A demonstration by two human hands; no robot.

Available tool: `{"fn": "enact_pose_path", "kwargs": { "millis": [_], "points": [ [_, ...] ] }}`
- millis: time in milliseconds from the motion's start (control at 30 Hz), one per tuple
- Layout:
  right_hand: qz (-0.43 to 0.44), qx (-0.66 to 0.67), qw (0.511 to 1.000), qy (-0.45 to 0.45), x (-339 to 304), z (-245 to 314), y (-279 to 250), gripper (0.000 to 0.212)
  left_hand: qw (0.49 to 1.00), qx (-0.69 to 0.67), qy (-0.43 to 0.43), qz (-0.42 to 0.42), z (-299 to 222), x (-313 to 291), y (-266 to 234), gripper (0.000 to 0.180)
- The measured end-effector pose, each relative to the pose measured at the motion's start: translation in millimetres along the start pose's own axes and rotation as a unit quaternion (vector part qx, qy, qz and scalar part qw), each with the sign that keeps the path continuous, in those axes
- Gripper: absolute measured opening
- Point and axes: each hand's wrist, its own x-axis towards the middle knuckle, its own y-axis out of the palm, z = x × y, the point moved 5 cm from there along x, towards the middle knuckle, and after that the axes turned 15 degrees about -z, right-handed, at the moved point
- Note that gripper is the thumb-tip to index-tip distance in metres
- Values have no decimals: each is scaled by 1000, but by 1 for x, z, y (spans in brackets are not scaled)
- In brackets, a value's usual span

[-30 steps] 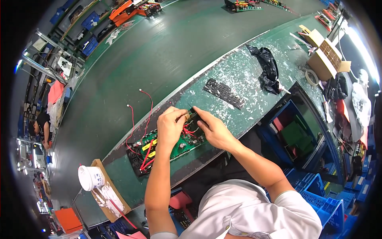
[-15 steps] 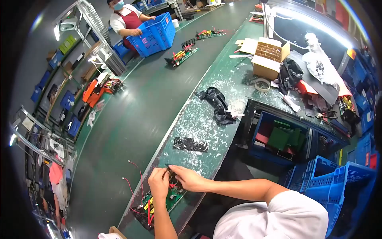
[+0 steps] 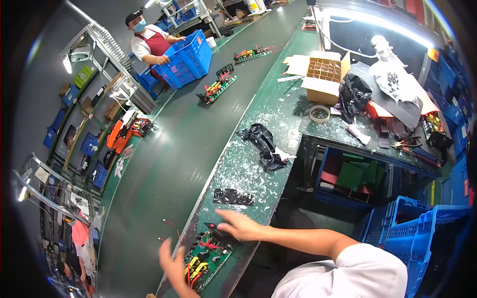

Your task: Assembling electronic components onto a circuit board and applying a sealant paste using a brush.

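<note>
A green circuit board (image 3: 214,260) lies at the near end of the bench, bearing yellow-wrapped parts, red wires and a dark upright piece (image 3: 214,229) at its far end. My left hand (image 3: 173,262) is just left of the board over the belt's edge, fingers apart and slightly blurred, holding nothing. My right hand (image 3: 242,226) reaches in from the right, fingers stretched out and thumb apart, right beside the dark piece; whether the thumb touches it I cannot tell. Thin red leads (image 3: 171,223) trail off the board onto the belt.
A black flat strip (image 3: 233,196) and a crumpled black bag (image 3: 266,149) lie farther along the bench. Two other boards ride the dark belt (image 3: 164,184). A person across it holds a blue crate (image 3: 185,60). A divided carton (image 3: 324,77) and tape roll (image 3: 319,114) stand back right.
Both hands were together at the board's far end. Now the left has drawn away left and toward me, opened, and the right's fingers are stretched out. More of the board shows; the view has shifted.
</note>
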Motion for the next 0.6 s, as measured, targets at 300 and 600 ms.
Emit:
{"fn": "enact_pose_path", "kwargs": {
  "millis": [300,600],
  "points": [
    [-19,-13,1000,14,10,-14,-20,30,942,-66,-318,-83,150,-149,-75,44],
    [75,8,996,57,12,-9,-19,26,857,-184,-467,-118,176,-170,-70,30]
  ]
}}
